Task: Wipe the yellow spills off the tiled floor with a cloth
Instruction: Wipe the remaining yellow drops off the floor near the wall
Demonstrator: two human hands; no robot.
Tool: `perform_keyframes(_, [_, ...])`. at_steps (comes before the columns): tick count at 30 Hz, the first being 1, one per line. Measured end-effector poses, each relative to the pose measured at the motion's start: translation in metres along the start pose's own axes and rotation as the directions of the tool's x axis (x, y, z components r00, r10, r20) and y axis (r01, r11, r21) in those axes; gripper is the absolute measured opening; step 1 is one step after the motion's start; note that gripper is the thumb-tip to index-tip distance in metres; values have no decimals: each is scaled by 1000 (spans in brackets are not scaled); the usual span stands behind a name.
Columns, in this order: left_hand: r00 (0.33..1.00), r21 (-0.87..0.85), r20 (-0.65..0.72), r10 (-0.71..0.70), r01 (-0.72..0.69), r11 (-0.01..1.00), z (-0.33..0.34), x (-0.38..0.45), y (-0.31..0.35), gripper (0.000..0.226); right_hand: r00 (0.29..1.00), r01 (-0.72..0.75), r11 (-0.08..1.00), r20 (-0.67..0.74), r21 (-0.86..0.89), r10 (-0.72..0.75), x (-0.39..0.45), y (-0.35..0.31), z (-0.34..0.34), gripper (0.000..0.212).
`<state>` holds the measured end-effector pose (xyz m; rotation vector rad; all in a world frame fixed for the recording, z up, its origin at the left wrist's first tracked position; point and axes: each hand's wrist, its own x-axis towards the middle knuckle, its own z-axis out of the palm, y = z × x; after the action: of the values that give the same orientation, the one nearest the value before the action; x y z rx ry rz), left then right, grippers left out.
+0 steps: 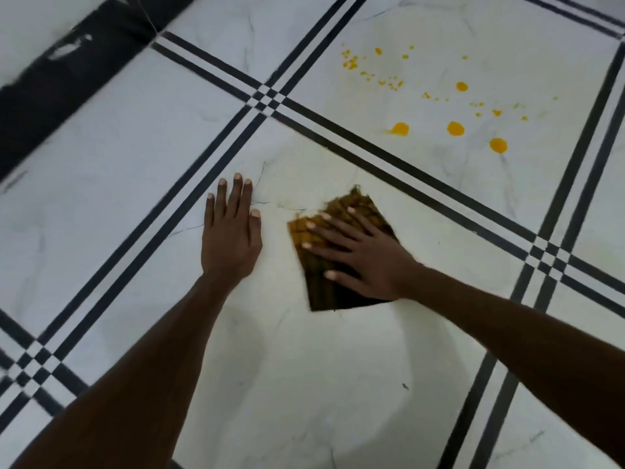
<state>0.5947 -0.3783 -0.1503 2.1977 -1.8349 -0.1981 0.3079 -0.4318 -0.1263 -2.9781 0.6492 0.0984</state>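
A folded brown and yellow checked cloth (329,292) lies flat on the white marble tile in the middle of the view. My right hand (365,255) presses down on it with fingers spread, palm flat on the fabric. My left hand (231,238) rests flat on the bare tile just left of the cloth, fingers apart, holding nothing. Yellow spills (455,128) dot the neighbouring tile at the upper right: three larger blobs near its lower edge, one smaller round drop higher up, and several small splashes (350,62) farther back. A black double stripe separates the cloth from the spills.
The tiled floor (111,154) is white marble with black double-line borders that cross in checkered corners (265,99). A dark skirting strip (57,79) runs along the wall at the upper left.
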Motion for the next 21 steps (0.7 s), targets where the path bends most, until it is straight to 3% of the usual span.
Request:
perform_keyframes(1, [1000, 1, 2, -4, 4, 1000, 0, 0, 1, 60, 999, -35, 999, -6, -7, 35, -11, 20, -1, 61])
perform_keyframes(3, [1000, 4, 0, -8, 8, 1000, 0, 0, 1, 60, 964, -252, 968, -88, -4, 251, 5, 63, -5, 61])
perform_keyframes(5, [1000, 1, 1, -5, 5, 1000, 1, 0, -1, 60, 832, -529, 844, -139, 87, 536, 56, 85, -14, 64])
perform_keyframes(6, [1000, 1, -1, -1, 1, 1000, 2, 0, -1, 60, 787, -594, 795, -117, 121, 606, 82, 79, -16, 66])
perform_keyframes(7, [1000, -2, -1, 3, -3, 1000, 3, 1, -2, 60, 788, -592, 792, -99, 150, 608, 101, 63, -15, 67])
perform_keyframes(9, [1000, -12, -1, 6, -6, 1000, 2, 1, -3, 59, 898, -404, 906, -133, 129, 419, 108, 6, -10, 65])
perform_keyframes(11, [1000, -13, 3, 6, -6, 1000, 1, -1, -3, 60, 979, -151, 986, -124, 75, 160, 67, -42, -2, 61])
perform_keyframes(13, [1000, -16, 3, 2, -2, 1000, 0, -2, -2, 60, 995, -36, 997, -88, 71, 42, 10, -49, 3, 63])
perform_keyframes(14, [1000, -21, 3, 0, 0, 1000, 0, -1, 0, 60, 994, -73, 994, -70, 85, 79, -15, -34, 2, 64])
perform_keyframes(16, [1000, -13, -1, -5, 5, 1000, 1, -2, 1, 60, 953, -287, 954, -76, 88, 294, -37, 17, 3, 64])
perform_keyframes(19, [1000, 14, 4, 5, -5, 1000, 3, -3, 0, 63, 775, -604, 787, -135, 126, 617, -2, 78, -4, 63])
perform_keyframes(21, [1000, 23, 7, 14, -14, 1000, 4, -3, -1, 64, 703, -682, 714, -128, 159, 700, 45, 77, -10, 65])
